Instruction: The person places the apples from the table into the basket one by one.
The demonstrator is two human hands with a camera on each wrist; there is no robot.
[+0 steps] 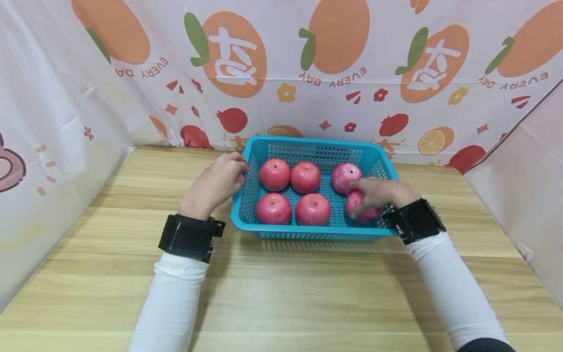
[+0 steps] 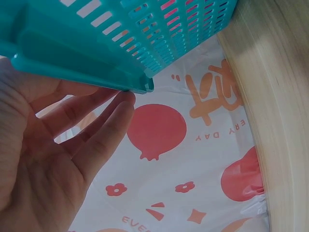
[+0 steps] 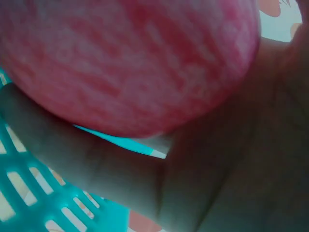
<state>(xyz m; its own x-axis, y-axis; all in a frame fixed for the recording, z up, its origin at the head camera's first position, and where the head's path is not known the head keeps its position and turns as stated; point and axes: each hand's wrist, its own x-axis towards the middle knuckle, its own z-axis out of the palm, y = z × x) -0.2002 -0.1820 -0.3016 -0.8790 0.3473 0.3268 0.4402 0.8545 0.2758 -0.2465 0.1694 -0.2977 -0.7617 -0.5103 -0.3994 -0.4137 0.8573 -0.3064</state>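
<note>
A blue plastic basket (image 1: 308, 233) stands on the table with several round pink apples inside. Its left half holds four-square rows of plain pink ones, such as the near-left apple (image 1: 273, 209). At the right are two streaked, more purplish apples; the far one (image 1: 346, 177) shows a small dark spot. My right hand (image 1: 375, 192) reaches over the right rim and grips the near streaked apple (image 3: 130, 63) between thumb and fingers. At the left rim, my left hand (image 1: 216, 182) touches the basket's edge; in the left wrist view its fingers (image 2: 104, 145) lie loosely extended under the lip.
The basket sits on a light wooden table (image 1: 286, 293), close to a fruit-printed white cloth (image 1: 281, 49) at the back. White cloth also hangs at the left and right sides. Both wrists wear black bands.
</note>
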